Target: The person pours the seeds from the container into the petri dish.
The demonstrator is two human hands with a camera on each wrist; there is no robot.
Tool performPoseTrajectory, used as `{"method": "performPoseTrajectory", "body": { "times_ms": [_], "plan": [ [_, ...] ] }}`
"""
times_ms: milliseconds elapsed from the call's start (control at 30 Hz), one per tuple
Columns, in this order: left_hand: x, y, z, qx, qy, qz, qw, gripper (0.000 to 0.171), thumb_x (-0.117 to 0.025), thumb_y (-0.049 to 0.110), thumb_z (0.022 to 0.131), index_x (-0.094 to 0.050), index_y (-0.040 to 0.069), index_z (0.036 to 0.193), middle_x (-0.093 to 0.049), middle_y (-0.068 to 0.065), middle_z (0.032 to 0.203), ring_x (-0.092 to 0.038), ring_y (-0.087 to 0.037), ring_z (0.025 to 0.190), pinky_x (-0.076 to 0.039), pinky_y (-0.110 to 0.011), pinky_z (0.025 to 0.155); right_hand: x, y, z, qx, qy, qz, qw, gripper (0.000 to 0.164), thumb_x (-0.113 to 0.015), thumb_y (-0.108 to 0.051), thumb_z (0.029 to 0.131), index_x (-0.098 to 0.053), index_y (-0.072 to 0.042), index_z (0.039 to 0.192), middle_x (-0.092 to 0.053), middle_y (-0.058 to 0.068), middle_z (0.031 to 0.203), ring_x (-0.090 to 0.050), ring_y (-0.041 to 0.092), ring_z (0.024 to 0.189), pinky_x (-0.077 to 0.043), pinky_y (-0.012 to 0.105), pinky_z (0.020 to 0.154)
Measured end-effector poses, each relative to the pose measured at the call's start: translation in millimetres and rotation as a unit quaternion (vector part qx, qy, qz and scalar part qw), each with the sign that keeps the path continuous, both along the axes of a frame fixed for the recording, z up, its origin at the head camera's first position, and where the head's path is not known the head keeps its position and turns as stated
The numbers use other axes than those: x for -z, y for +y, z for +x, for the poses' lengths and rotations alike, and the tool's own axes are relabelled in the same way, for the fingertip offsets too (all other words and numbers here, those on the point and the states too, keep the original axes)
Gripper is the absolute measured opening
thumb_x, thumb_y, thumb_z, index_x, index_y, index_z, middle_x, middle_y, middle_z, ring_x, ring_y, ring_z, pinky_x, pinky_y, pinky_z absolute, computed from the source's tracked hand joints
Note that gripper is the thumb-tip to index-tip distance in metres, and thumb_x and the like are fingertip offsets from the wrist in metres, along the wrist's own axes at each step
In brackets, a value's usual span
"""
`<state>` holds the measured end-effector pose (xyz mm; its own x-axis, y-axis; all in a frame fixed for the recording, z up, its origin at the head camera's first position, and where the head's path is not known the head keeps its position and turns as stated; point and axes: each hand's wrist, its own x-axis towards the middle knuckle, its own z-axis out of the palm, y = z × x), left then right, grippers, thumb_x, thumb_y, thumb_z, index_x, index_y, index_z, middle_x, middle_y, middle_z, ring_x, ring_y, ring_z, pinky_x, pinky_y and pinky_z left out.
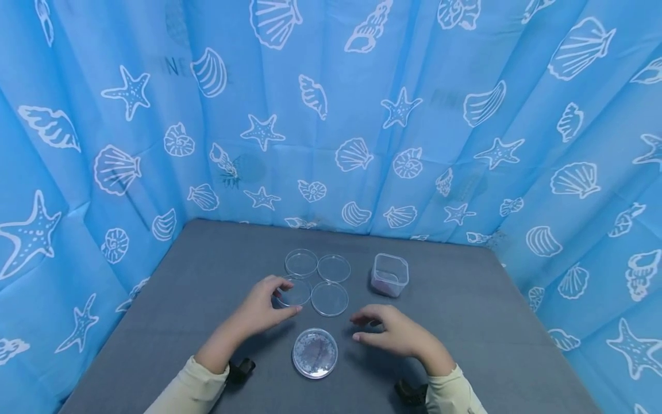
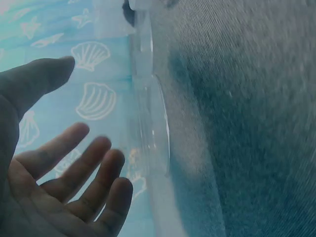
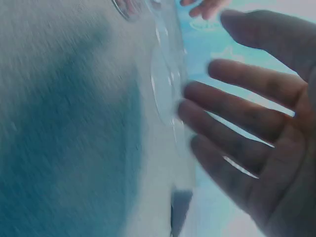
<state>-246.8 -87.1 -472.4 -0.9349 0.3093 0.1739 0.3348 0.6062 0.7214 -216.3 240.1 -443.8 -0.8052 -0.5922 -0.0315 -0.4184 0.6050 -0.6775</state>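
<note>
My left hand (image 1: 262, 306) hovers with spread, relaxed fingers beside the front-left clear petri dish (image 1: 299, 296), partly covering it in the head view. To the right, my right hand (image 1: 394, 332) is held above the table, fingers loosely bent and nothing between them. Several empty-looking clear round dishes lie grouped together, among them a front-right dish (image 1: 330, 299) and a back-right dish (image 1: 334, 268). Closer to me, between both hands, sits a round dish (image 1: 315, 353) with speckled, purplish-grey contents. In the left wrist view, the palm and fingers (image 2: 101, 180) show no object in them.
A square clear plastic container (image 1: 390, 275) with something purplish at its bottom stands at the back right of the dishes. Grey cloth covers the table (image 1: 465, 310). Blue curtains (image 1: 331, 115) with white shell and starfish prints surround its back and sides.
</note>
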Motion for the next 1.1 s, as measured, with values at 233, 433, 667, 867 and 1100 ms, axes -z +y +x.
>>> {"method": "performPoseTrajectory", "body": {
  "times_ms": [233, 433, 667, 867, 1100],
  "plan": [
    [3.1, -2.5, -3.3, -0.023, 0.011, -0.027, 0.9993, 0.062, -0.082, 0.042, 0.078, -0.06, 0.014, 0.129, -0.059, -0.008, 0.122, -0.057, -0.023, 0.105, -0.049, -0.039, 0.084, -11.6, 14.1, -5.1, 0.138, 0.166, -0.06, 0.975, 0.026, -0.075, -0.035, 0.087, -0.067, -0.027, 0.112, -0.067, -0.007, 0.111, -0.065, 0.015, 0.103, -0.055, 0.042, 0.086],
    [6.2, -2.8, -7.4, -0.039, 0.006, -0.029, 0.9988, 0.073, -0.086, 0.041, 0.073, -0.057, 0.014, 0.134, -0.055, -0.009, 0.124, -0.054, -0.023, 0.106, -0.048, -0.041, 0.085, -16.8, 25.4, -16.2, 0.205, 0.197, -0.095, 0.954, 0.045, -0.079, -0.035, 0.084, -0.063, -0.02, 0.123, -0.061, 0.002, 0.122, -0.061, 0.026, 0.112, -0.054, 0.047, 0.088],
    [8.5, -1.5, -11.7, -0.055, -0.012, -0.045, 0.9974, 0.079, -0.087, 0.041, 0.07, -0.055, 0.014, 0.138, -0.053, -0.009, 0.128, -0.052, -0.024, 0.114, -0.049, -0.047, 0.093, -9.4, 41.8, -33.3, 0.264, 0.162, -0.095, 0.946, 0.073, -0.082, -0.037, 0.079, -0.05, -0.013, 0.14, -0.044, 0.014, 0.139, -0.049, 0.034, 0.125, -0.046, 0.054, 0.1],
    [10.9, -0.6, -16.2, -0.06, -0.023, -0.059, 0.9962, 0.087, -0.087, 0.043, 0.069, -0.051, 0.011, 0.141, -0.051, -0.01, 0.131, -0.051, -0.028, 0.119, -0.048, -0.05, 0.098, 1.0, 53.3, -46.4, 0.299, 0.121, -0.059, 0.945, 0.094, -0.083, -0.045, 0.076, -0.034, -0.012, 0.15, -0.033, 0.021, 0.149, -0.04, 0.04, 0.133, -0.042, 0.057, 0.104],
    [14.4, -1.4, -21.7, -0.06, -0.032, -0.066, 0.9955, 0.1, -0.089, 0.044, 0.066, -0.043, 0.006, 0.147, -0.05, -0.013, 0.133, -0.051, -0.032, 0.123, -0.046, -0.05, 0.101, 9.7, 60.3, -54.9, 0.316, 0.041, -0.067, 0.946, 0.106, -0.082, -0.045, 0.077, -0.019, -0.012, 0.156, -0.024, 0.025, 0.156, -0.035, 0.044, 0.141, -0.04, 0.053, 0.108]
  ]
}}
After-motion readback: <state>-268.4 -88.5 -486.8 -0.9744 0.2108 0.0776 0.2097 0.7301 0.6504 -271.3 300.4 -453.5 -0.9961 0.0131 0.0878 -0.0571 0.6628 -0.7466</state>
